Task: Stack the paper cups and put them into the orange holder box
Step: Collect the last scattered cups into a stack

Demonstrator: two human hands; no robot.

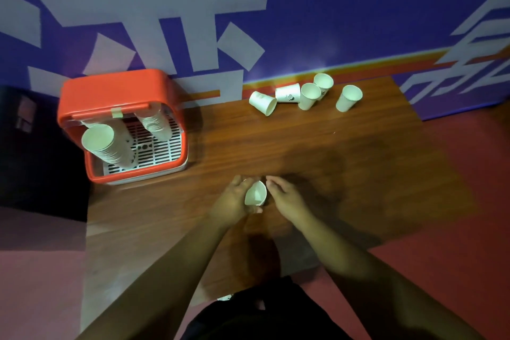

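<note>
My left hand [233, 201] grips a white paper cup [255, 194] over the middle of the wooden table [317, 146], mouth facing up toward me. My right hand [285, 196] hovers just right of the cup with relaxed fingers, and I cannot tell if it touches the rim. The orange holder box [110, 91] stands at the table's left end, holding a leaning stack of cups [106, 146] and a second stack [154, 125] on its white grid. Several loose cups lie and stand at the far edge, among them a tipped cup [262, 103] and an upright cup [348, 98].
A purple wall with pale lettering runs right behind the table. The table's right edge drops to a red floor [455, 201]. A dark area lies left of the box.
</note>
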